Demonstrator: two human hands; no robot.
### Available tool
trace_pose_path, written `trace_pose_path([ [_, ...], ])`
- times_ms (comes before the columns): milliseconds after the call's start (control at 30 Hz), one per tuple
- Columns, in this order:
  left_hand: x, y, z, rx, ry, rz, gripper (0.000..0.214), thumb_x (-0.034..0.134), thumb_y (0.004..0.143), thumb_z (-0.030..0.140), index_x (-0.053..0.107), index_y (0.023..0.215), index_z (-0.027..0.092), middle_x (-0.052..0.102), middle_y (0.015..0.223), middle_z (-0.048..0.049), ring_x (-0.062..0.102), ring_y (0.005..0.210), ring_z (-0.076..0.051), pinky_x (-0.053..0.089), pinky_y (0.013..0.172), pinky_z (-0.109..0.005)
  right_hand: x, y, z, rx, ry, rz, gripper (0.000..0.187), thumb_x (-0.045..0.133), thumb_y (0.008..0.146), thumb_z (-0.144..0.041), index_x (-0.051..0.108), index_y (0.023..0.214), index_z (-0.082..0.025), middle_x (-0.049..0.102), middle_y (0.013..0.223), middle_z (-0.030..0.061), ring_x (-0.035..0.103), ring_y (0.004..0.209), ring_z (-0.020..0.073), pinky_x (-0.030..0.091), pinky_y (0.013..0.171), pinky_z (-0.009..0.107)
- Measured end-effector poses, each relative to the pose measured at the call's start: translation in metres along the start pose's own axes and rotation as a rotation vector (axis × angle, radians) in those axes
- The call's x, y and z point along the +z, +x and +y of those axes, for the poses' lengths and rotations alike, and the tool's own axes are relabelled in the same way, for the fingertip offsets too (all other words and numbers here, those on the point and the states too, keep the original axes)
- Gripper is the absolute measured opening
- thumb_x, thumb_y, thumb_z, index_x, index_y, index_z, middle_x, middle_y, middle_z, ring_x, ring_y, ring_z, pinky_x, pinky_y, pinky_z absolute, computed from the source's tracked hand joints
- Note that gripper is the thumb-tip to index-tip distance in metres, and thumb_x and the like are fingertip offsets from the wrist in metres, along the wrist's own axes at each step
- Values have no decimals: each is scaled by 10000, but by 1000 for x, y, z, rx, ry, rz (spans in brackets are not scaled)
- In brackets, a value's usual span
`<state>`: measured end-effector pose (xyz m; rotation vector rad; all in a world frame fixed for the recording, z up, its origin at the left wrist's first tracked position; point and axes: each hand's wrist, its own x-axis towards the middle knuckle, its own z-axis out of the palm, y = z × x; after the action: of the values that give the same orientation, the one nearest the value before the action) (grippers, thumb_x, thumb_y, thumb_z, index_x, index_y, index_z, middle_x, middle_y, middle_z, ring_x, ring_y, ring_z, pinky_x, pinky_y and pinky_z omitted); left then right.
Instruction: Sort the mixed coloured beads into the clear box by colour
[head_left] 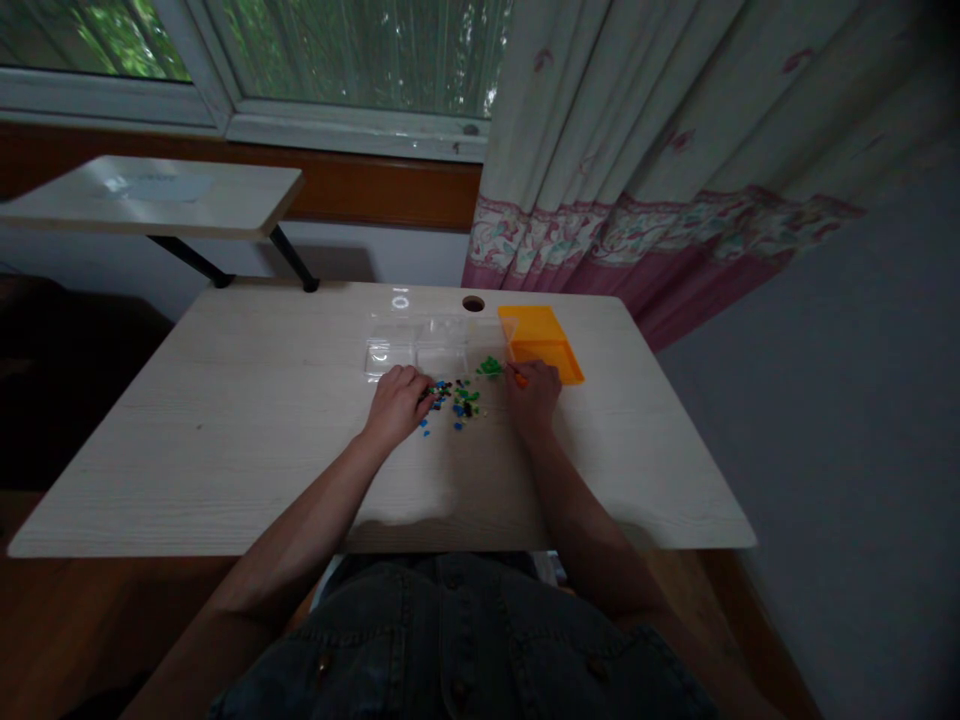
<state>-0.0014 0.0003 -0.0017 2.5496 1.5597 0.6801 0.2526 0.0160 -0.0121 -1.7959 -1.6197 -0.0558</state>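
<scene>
A loose spread of small blue, green, black and pale yellow pieces [460, 402] lies mid-table; their exact kind is too small to tell. My left hand [397, 405] rests at its left edge, thumb and index finger apart beside the pieces. On the right, my right hand [534, 395] has its fingers pinched together next to a separate heap of green pieces [490, 366]. Whatever is between those fingertips is hidden. Behind both hands stands a clear plastic tray with compartments [416, 350]. An orange box with its lid open [559, 352] lies just beyond my right hand.
The pale wooden table [262, 430] has a round cable hole [473, 303] near its back edge. A raised shelf [225, 205] on black legs stands at the back left. A flowered curtain [600, 200] hangs behind, beside a window [360, 60].
</scene>
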Motion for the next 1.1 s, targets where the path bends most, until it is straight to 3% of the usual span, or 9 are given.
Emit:
trace_pose_path([
  [733, -3, -2, 3, -65, 54, 16, 219, 601, 895, 357, 679, 1058, 234, 611, 970, -97, 510, 1000, -294, 412, 809, -422, 0, 2, 1, -25, 51, 9, 310, 514, 939, -372, 752, 912, -176, 680, 891, 87, 532, 894, 229, 382, 853, 363],
  [1100, 0, -1, 1, -66, 6, 1, 154, 632, 873, 371, 679, 897, 227, 601, 920, -93, 520, 953, -289, 420, 779, -410, 2, 2, 3, -58, 62, 37, 300, 519, 941, -373, 748, 877, -191, 680, 865, 76, 547, 856, 215, 398, 826, 355],
])
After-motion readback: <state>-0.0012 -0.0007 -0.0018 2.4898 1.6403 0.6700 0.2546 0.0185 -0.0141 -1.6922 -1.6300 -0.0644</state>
